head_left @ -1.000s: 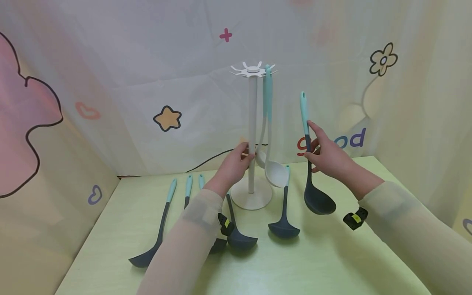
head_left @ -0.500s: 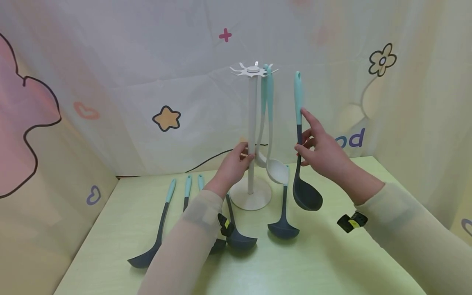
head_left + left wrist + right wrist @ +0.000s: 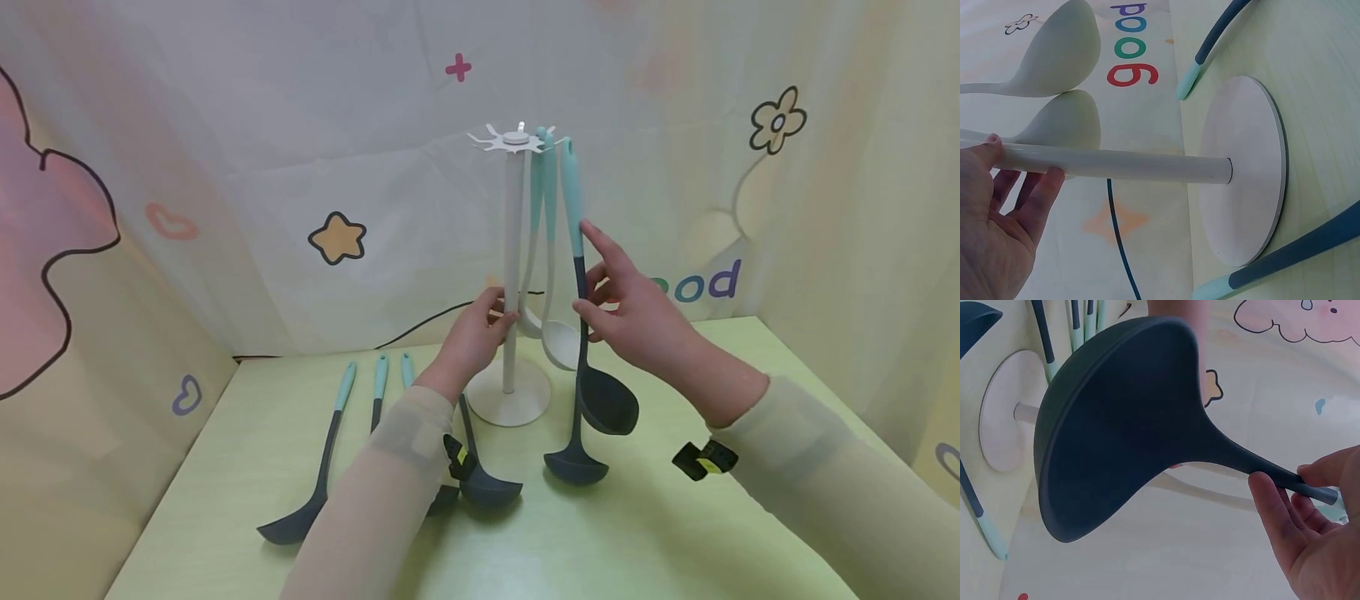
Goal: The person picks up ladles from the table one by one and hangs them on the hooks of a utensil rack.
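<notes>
My left hand (image 3: 468, 342) grips the pole of a white utensil rack (image 3: 513, 242), thumb and fingers round it below mid-height. In my right hand (image 3: 637, 312) is a dark ladle (image 3: 611, 404) with a mint handle, pinched by its shaft, bowl down. The hole end of that handle is level with the rack's hooks, right beside their tips; contact cannot be made out. Two white ladles with mint handles hang on the rack, the nearer white ladle (image 3: 561, 346) partly behind the held one. The right wrist view shows the held ladle's bowl (image 3: 1122, 419) up close.
Several dark ladles lie on the pale green table (image 3: 660, 533): a left ladle (image 3: 296, 521), a middle ladle (image 3: 491, 490) and a right ladle (image 3: 576, 467) among them; my left sleeve covers part of the group. A printed curtain (image 3: 405, 167) stands behind the rack.
My right hand has carried the dark ladle left and upward, from well right of the rack to beside its hooks. The rack's top has turned slightly; my left hand stays on the pole.
</notes>
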